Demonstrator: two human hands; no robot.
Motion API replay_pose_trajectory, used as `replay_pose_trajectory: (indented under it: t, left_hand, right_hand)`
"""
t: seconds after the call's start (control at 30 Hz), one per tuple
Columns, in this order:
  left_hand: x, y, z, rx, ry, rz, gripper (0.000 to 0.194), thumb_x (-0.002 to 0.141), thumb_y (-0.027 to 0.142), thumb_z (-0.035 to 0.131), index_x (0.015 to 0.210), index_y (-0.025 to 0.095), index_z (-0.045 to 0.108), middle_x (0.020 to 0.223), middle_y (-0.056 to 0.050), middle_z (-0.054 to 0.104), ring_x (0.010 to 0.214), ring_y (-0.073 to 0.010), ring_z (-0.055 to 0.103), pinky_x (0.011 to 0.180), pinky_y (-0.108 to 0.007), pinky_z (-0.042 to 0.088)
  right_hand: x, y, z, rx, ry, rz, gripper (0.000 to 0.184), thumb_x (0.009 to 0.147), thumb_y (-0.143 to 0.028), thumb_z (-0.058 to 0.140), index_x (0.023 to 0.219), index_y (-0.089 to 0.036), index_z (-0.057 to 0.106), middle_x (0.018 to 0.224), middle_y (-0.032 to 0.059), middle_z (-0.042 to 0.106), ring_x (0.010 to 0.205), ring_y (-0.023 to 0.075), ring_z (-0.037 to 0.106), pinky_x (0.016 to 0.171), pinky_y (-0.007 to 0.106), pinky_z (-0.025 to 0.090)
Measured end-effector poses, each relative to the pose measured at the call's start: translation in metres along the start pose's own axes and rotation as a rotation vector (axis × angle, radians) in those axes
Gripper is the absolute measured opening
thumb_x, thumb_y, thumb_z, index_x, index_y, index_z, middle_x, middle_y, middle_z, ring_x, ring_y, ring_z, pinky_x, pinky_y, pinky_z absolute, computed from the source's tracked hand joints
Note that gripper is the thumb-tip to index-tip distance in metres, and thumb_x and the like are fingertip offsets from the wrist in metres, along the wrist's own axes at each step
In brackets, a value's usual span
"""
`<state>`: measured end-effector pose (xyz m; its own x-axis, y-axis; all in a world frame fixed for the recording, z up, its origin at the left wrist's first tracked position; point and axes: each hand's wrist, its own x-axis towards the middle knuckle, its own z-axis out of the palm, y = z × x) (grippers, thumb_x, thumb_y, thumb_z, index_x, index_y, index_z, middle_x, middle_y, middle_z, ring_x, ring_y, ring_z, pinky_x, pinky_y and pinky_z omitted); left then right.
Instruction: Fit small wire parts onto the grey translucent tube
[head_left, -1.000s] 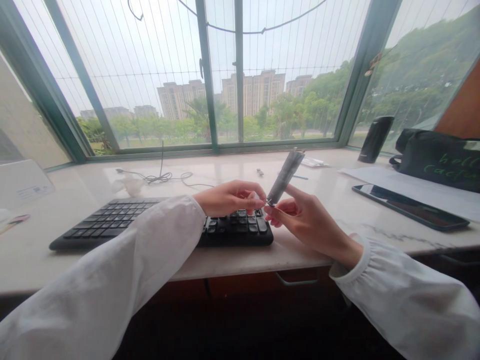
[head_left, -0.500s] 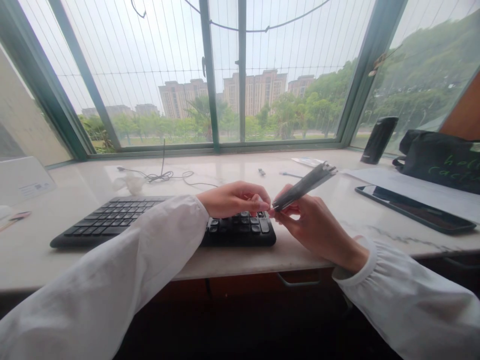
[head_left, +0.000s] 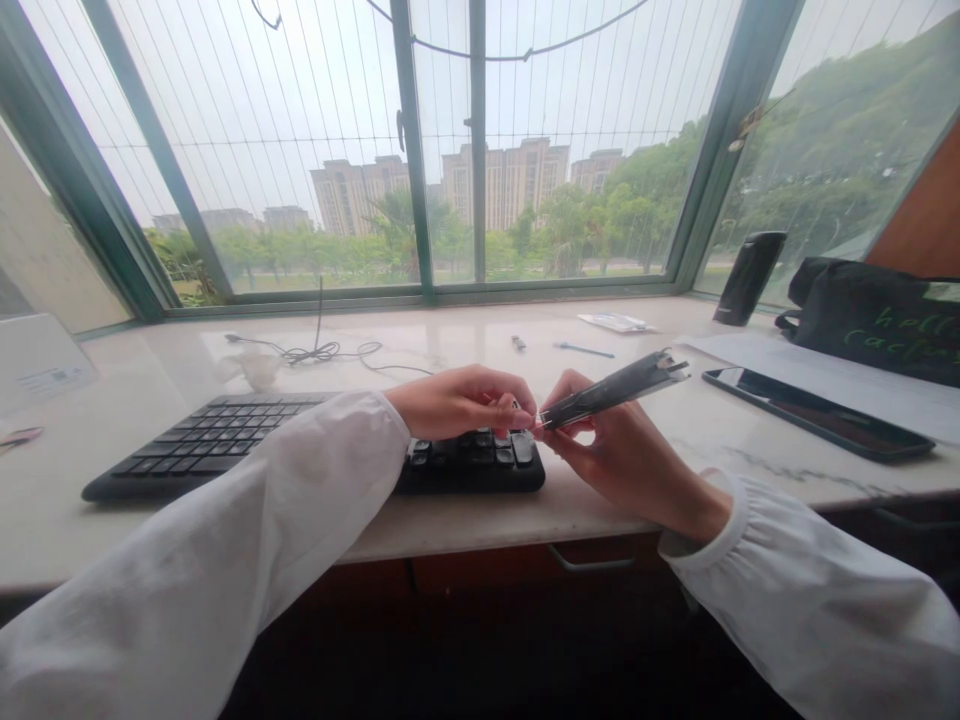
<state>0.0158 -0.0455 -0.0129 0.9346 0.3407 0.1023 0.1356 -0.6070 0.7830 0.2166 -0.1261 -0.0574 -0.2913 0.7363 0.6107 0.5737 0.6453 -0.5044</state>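
A black keyboard (head_left: 202, 435) lies on the pale countertop, its right end partly hidden by my hands. My left hand (head_left: 469, 400) is over the number-pad keys, thumb and fingers pinched together; what they hold, if anything, is too small to make out. Close beside it, my right hand (head_left: 630, 455) grips a long, narrow black sleeve (head_left: 611, 392). Thin, light-edged pieces show at the sleeve's far end, which points up and to the right. Its near end lies by the fingertips of both hands, which almost meet.
Behind the keyboard lie a coiled black cable (head_left: 319, 352), a crumpled whitish item (head_left: 259, 370), a small metal-ended piece (head_left: 518, 343), a thin blue stick (head_left: 585, 349) and a clear packet (head_left: 615, 322). To the right are a phone (head_left: 817, 415), a black bottle (head_left: 750, 278) and a black bag (head_left: 862, 315).
The black sleeve has tilted lower, its far end swinging slightly right and down. Both hands stay close together above the keyboard's right end. The whole view has shifted a little.
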Motion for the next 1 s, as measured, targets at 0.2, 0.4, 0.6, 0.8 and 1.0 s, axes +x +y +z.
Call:
replay_pose_trajectory:
  t: [0.2, 0.4, 0.6, 0.8, 1.0]
  left_hand:
    - [0.000, 0.000, 0.000, -0.031, -0.014, -0.027, 0.021, 0.092, 0.033, 0.059, 0.096, 0.014, 0.065, 0.075, 0.000, 0.056, 0.072, -0.0109, 0.054, 0.066, -0.021, 0.041]
    - [-0.002, 0.001, -0.002, -0.074, -0.035, -0.063, 0.024, 0.089, 0.038, 0.063, 0.093, 0.014, 0.066, 0.079, -0.002, 0.059, 0.074, -0.0119, 0.054, 0.068, -0.023, 0.043]
    - [-0.004, -0.003, -0.008, -0.053, -0.064, -0.047, 0.025, 0.089, 0.038, 0.063, 0.092, 0.013, 0.065, 0.077, -0.001, 0.058, 0.073, -0.0117, 0.053, 0.068, -0.024, 0.043]
    - [-0.006, -0.004, -0.014, -0.027, -0.112, -0.041, 0.023, 0.091, 0.036, 0.060, 0.094, 0.014, 0.064, 0.074, 0.000, 0.056, 0.072, -0.0110, 0.052, 0.068, -0.023, 0.040]
    - [-0.005, -0.008, -0.015, -0.054, -0.051, -0.068, 0.026, 0.089, 0.039, 0.062, 0.092, 0.013, 0.063, 0.075, 0.001, 0.056, 0.072, -0.0106, 0.051, 0.070, -0.023, 0.041]
  right_hand:
    - [0.000, 0.000, -0.001, -0.053, 0.003, -0.024, 0.009, 0.087, -0.019, 0.060, 0.081, -0.018, 0.054, 0.070, -0.0003, 0.056, 0.063, 0.0135, 0.053, 0.058, 0.025, 0.043]
    - [0.001, 0.000, -0.002, -0.133, -0.013, -0.095, 0.010, 0.091, -0.021, 0.057, 0.082, -0.017, 0.054, 0.070, -0.0005, 0.053, 0.062, 0.0131, 0.050, 0.058, 0.025, 0.038]
    - [0.009, -0.011, -0.010, -0.230, -0.153, -0.215, 0.013, 0.092, -0.013, 0.050, 0.080, -0.018, 0.053, 0.073, 0.0009, 0.054, 0.063, 0.0129, 0.049, 0.060, 0.024, 0.037]
    - [0.015, -0.009, -0.012, -0.221, -0.265, -0.094, 0.010, 0.088, -0.017, 0.055, 0.078, -0.019, 0.054, 0.071, -0.0004, 0.056, 0.061, 0.0119, 0.046, 0.058, 0.024, 0.037]
    - [0.027, 0.000, -0.011, 0.066, -0.335, 0.122, 0.011, 0.082, -0.025, 0.065, 0.083, -0.018, 0.057, 0.073, -0.0013, 0.060, 0.067, 0.0131, 0.055, 0.061, 0.025, 0.044]
